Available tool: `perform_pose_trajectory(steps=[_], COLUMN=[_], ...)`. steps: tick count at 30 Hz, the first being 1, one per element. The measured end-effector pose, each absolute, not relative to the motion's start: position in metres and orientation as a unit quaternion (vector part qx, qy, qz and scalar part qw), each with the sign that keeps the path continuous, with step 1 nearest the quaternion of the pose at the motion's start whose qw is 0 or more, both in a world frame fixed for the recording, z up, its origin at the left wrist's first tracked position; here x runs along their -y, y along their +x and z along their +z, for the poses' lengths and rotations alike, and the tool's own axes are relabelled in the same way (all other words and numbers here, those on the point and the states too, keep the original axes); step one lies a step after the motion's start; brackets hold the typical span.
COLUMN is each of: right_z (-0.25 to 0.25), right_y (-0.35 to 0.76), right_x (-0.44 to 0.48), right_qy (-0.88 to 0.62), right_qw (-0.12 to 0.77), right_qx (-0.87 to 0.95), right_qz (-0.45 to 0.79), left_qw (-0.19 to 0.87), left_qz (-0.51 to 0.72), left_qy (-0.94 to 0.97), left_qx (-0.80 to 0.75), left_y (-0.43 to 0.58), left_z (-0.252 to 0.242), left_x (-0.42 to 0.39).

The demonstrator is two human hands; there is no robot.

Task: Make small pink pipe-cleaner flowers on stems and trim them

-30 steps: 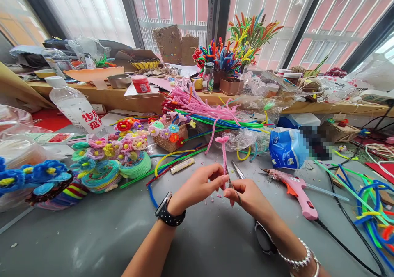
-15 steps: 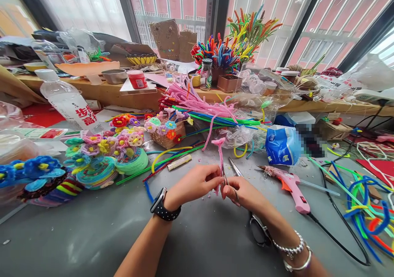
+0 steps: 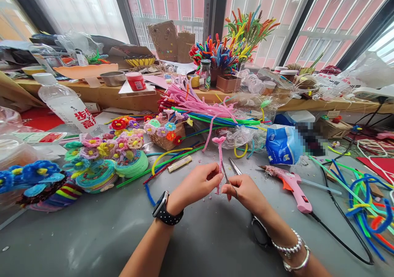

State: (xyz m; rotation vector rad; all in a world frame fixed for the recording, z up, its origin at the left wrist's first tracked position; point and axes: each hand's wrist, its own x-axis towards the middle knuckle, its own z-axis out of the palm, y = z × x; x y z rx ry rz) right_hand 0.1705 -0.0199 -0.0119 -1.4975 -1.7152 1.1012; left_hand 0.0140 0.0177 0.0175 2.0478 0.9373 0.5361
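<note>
A pink pipe cleaner (image 3: 220, 154) stands upright between the thumb and fingers of my left hand (image 3: 198, 184), its top bent into small loops. My right hand (image 3: 248, 193) is closed round a small pair of scissors (image 3: 225, 172), whose narrow blades point up beside the pink stem. From this angle I cannot tell whether the blades touch it. Beneath my right hand and wrist lies a larger pair of scissors (image 3: 261, 232) with dark handles, its middle hidden by the hand. Pink fluff is scattered on the grey table (image 3: 197, 244).
A pink glue gun (image 3: 291, 186) with a black cord lies to the right, near a blue tissue pack (image 3: 281, 145) and tangled pipe cleaners (image 3: 363, 199). Pipe-cleaner flower pots (image 3: 132, 162) and a water bottle (image 3: 66, 104) stand left. Behind is a pink pipe-cleaner bundle (image 3: 197, 100).
The small scissors have shifted slightly away from the pink stem, and my right hand has turned a little. The pink pipe cleaner now stands straighter, its looped top facing the camera more.
</note>
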Motion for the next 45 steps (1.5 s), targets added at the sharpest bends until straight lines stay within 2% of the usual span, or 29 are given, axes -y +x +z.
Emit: perform_pose_trajectory(steps=[9,14,23,29,37,45], right_z=[-0.011,-0.0117,-0.0089,-0.0115,-0.0147,-0.0127], right_y=[0.1676,0.1675,0.1656,0.1657,0.1636,0.169], right_x=[0.0212,0.0213,0.0221,0.0215,0.0223,0.0208], right_qy=[-0.564,-0.502,-0.536,-0.476,-0.52,-0.476], right_qw=[0.306,0.311,0.335,0.341,0.372,0.352], right_qx=[0.653,0.676,0.632,0.637,0.61,0.646], right_qz=[0.402,0.44,0.448,0.501,0.468,0.482], left_qw=[0.451,0.434,0.422,0.425,0.416,0.424], left_qz=[0.286,0.259,0.253,0.246,0.255,0.224], left_qy=[0.761,0.783,0.79,0.798,0.795,0.808], left_qx=[-0.369,-0.362,-0.365,-0.349,-0.36,-0.343], left_y=[0.0224,0.0219,0.0207,0.0214,0.02,0.0196], left_z=[0.016,0.0207,0.019,0.0201,0.0219,0.0228], left_x=[-0.0159,-0.0144,-0.0154,-0.0151,-0.0158,-0.0155])
